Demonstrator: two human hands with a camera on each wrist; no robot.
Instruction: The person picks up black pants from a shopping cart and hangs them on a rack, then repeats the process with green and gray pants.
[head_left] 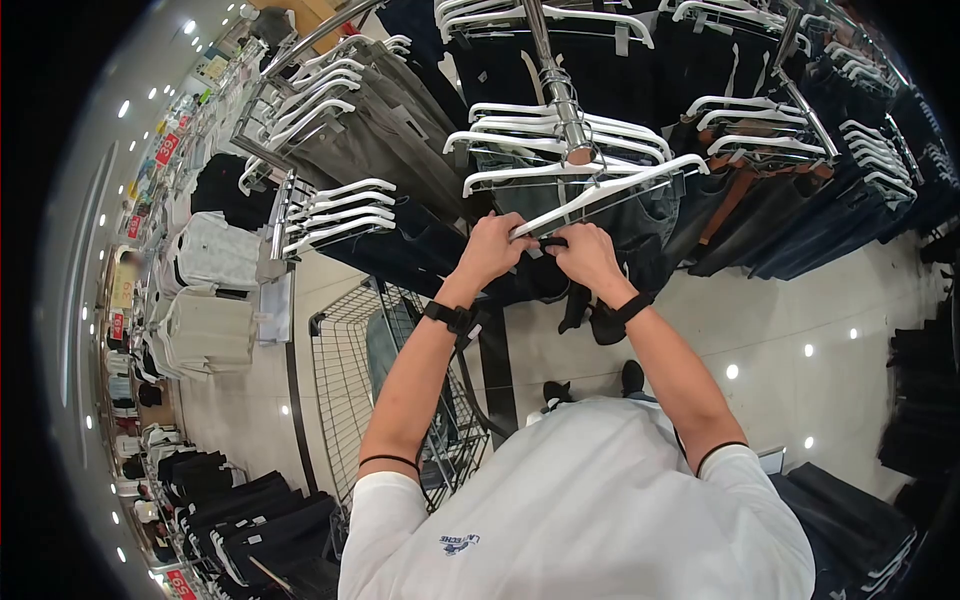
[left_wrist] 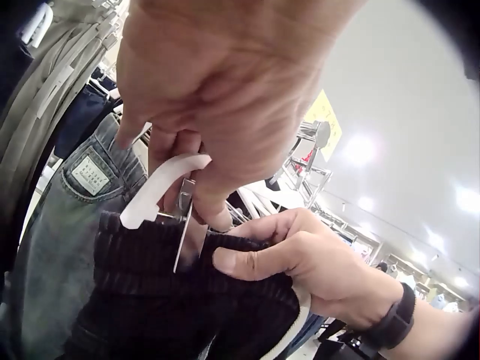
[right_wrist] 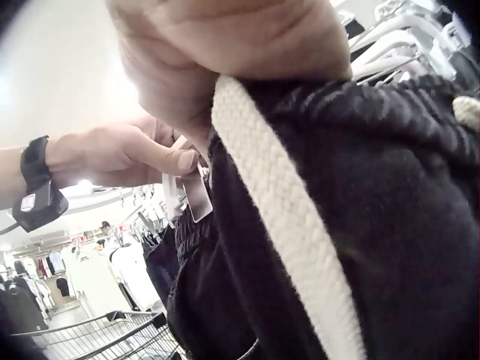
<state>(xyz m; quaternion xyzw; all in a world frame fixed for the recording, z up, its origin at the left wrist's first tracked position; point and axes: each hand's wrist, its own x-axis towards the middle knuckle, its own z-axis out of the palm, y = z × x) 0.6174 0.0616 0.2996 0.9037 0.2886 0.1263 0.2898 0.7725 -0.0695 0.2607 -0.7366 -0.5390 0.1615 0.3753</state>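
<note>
Black elastic-waist trousers (left_wrist: 165, 292) with a cream drawstring (right_wrist: 281, 202) hang at a white hanger (head_left: 620, 190), which is tilted in front of the rack in the head view. My left hand (head_left: 495, 245) holds the hanger's lower end, its fingers and thumb at the metal clip (left_wrist: 190, 244) on the waistband. Beside it my right hand (head_left: 588, 255) pinches the waistband, thumb in front and the other fingers partly hidden behind the cloth. Grey-blue jeans (left_wrist: 67, 217) with a patch label hang just behind the black trousers in the left wrist view.
A metal rack rail (head_left: 560, 105) carries several white hangers ahead of me. Grey trousers (head_left: 375, 110) hang at left, brown and dark ones (head_left: 730, 205) at right. A wire shopping cart (head_left: 345, 350) stands by my left arm. Folded dark garments (head_left: 850, 520) lie at lower right.
</note>
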